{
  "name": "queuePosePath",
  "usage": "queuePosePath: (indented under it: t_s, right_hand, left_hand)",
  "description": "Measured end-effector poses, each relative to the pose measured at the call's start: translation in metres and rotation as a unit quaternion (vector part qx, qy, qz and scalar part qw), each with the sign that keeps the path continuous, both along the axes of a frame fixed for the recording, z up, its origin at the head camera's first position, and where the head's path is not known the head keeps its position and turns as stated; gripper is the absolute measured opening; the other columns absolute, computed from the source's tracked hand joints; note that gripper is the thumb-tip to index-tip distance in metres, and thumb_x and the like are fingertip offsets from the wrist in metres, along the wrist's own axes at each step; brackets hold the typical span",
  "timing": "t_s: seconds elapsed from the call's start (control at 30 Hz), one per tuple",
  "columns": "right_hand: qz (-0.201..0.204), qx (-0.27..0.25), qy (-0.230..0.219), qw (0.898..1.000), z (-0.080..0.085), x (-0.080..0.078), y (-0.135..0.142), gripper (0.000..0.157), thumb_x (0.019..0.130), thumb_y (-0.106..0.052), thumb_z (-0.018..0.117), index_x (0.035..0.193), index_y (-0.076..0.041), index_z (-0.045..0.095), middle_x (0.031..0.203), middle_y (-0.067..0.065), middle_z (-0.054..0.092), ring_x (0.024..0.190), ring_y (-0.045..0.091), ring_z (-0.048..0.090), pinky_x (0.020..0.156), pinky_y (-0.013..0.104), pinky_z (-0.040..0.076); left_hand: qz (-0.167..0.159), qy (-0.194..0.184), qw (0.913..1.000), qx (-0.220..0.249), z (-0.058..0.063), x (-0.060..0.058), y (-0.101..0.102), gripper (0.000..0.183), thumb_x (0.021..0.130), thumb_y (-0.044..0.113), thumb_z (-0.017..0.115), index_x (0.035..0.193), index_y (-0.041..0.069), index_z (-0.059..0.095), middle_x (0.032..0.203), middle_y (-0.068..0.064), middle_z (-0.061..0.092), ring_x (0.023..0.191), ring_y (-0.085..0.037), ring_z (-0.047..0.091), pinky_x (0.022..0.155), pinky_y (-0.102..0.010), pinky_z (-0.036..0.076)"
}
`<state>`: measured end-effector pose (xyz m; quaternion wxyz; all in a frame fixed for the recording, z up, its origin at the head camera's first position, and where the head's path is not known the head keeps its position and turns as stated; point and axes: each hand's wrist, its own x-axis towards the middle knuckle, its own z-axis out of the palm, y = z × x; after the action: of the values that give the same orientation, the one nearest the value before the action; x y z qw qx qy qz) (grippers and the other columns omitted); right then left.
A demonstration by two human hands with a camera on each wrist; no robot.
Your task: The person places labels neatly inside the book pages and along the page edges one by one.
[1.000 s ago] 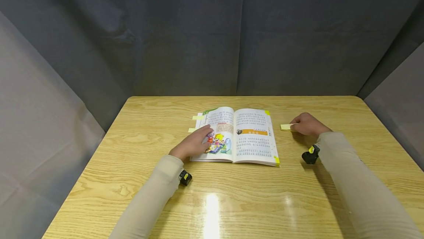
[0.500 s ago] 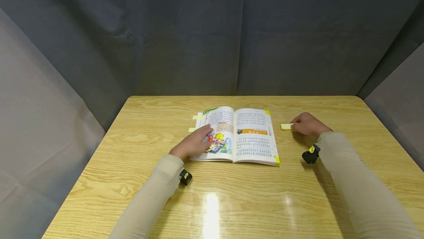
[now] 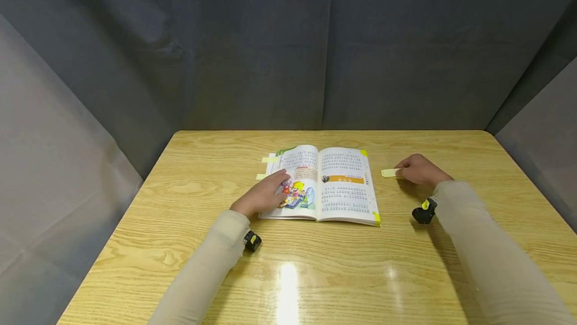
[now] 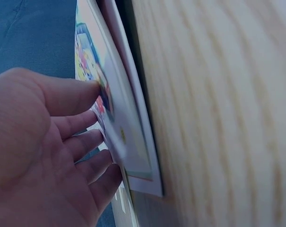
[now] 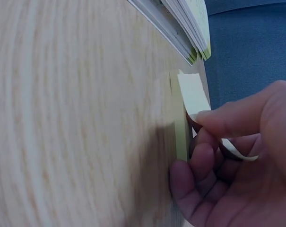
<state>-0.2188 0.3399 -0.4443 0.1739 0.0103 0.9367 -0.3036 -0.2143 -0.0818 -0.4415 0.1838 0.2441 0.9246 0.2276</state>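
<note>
An open book (image 3: 344,202) lies on the table, with printed text and a coloured cartoon picture on its left page. My left hand (image 3: 263,195) rests on that page, its fingers fairly straight, touching the paper in the left wrist view (image 4: 62,137). To the right of the book, my right hand (image 3: 419,170) pinches a narrow pale yellow sticky note (image 5: 194,92) between thumb and forefinger. The note bends up from a yellow sticky note pad (image 5: 181,137) on the tabletop, and other fingers of that hand touch the pad. Part of the pad is hidden behind them.
Two pale yellow tabs (image 3: 269,159) stick out from the book's left edge. Bright yellow marks (image 3: 376,217) show at the right page's corners. The wooden table (image 3: 180,190) reaches back to a dark grey curtain (image 3: 252,64).
My right hand has shifted very slightly, and the pinched sticky note's end has moved a little to the left. The left hand and the book stay where they were.
</note>
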Motion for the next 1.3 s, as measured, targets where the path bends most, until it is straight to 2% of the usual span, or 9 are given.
queuePosePath:
  t_s: [0.1, 0.27, 0.43, 0.6, 0.73, 1.0, 1.3]
  right_hand:
    - [-0.008, -0.004, -0.004, 1.0, -0.002, -0.001, 0.0, 0.04, 0.096, -0.014, 0.049, 0.125, 0.013, 0.06, 0.068, 0.001, 0.054, 0.068, 0.017, 0.043, 0.065, 0.028, 0.036]
    - [0.005, 0.007, -0.005, 1.0, -0.001, -0.001, 0.0, 0.038, 0.096, -0.016, 0.049, 0.12, 0.011, 0.062, 0.063, -0.002, 0.048, 0.068, 0.017, 0.044, 0.066, 0.029, 0.036]
    - [0.023, 0.016, -0.006, 1.0, 0.004, -0.003, -0.006, 0.035, 0.096, -0.015, 0.048, 0.115, 0.009, 0.063, 0.066, -0.001, 0.05, 0.067, 0.017, 0.045, 0.065, 0.029, 0.037]
    - [0.029, -0.001, -0.016, 0.999, 0.009, -0.009, -0.019, 0.029, 0.095, -0.014, 0.046, 0.107, 0.007, 0.063, 0.066, 0.001, 0.053, 0.066, 0.017, 0.049, 0.065, 0.028, 0.04]
    - [0.014, -0.021, -0.026, 0.999, 0.013, -0.011, -0.028, 0.027, 0.095, -0.014, 0.046, 0.106, 0.005, 0.062, 0.072, 0.003, 0.061, 0.066, 0.016, 0.052, 0.065, 0.028, 0.042]
    - [-0.001, -0.034, -0.005, 0.999, 0.016, -0.013, -0.035, 0.033, 0.098, -0.015, 0.043, 0.116, 0.007, 0.059, 0.082, 0.01, 0.063, 0.066, 0.019, 0.05, 0.069, 0.032, 0.046]
    - [-0.006, -0.03, -0.001, 1.0, 0.016, -0.012, -0.034, 0.036, 0.101, -0.018, 0.04, 0.12, 0.006, 0.058, 0.109, 0.021, 0.063, 0.091, 0.029, 0.053, 0.074, 0.034, 0.044]
  left_hand:
    - [0.003, -0.002, 1.0, -0.002, -0.001, 0.0, 0.001, 0.058, 0.102, 0.022, 0.049, 0.156, 0.008, 0.032, 0.167, -0.008, 0.022, 0.155, -0.025, 0.02, 0.128, -0.04, 0.02]
    - [0.008, -0.007, 0.9999, 0.002, -0.002, 0.0, 0.001, 0.059, 0.102, 0.023, 0.05, 0.156, 0.009, 0.031, 0.167, -0.007, 0.021, 0.156, -0.025, 0.019, 0.128, -0.04, 0.019]
    - [0.004, -0.004, 1.0, 0.0, -0.001, 0.001, -0.001, 0.06, 0.101, 0.023, 0.049, 0.156, 0.008, 0.031, 0.167, -0.008, 0.022, 0.155, -0.026, 0.02, 0.128, -0.041, 0.02]
    - [0.005, -0.003, 1.0, 0.001, 0.0, 0.001, -0.002, 0.06, 0.101, 0.023, 0.05, 0.156, 0.008, 0.031, 0.167, -0.008, 0.022, 0.155, -0.026, 0.02, 0.128, -0.042, 0.02]
    - [0.007, -0.01, 0.9999, 0.01, 0.0, 0.003, -0.002, 0.059, 0.101, 0.022, 0.049, 0.156, 0.008, 0.031, 0.167, -0.009, 0.021, 0.156, -0.027, 0.019, 0.128, -0.043, 0.02]
    - [0.004, -0.003, 1.0, 0.008, -0.002, 0.003, -0.001, 0.058, 0.102, 0.022, 0.05, 0.155, 0.007, 0.032, 0.167, -0.009, 0.021, 0.155, -0.027, 0.02, 0.128, -0.043, 0.021]
    - [0.0, -0.002, 1.0, 0.002, -0.002, 0.002, 0.0, 0.059, 0.102, 0.022, 0.05, 0.156, 0.008, 0.031, 0.167, -0.009, 0.021, 0.155, -0.027, 0.02, 0.128, -0.042, 0.02]
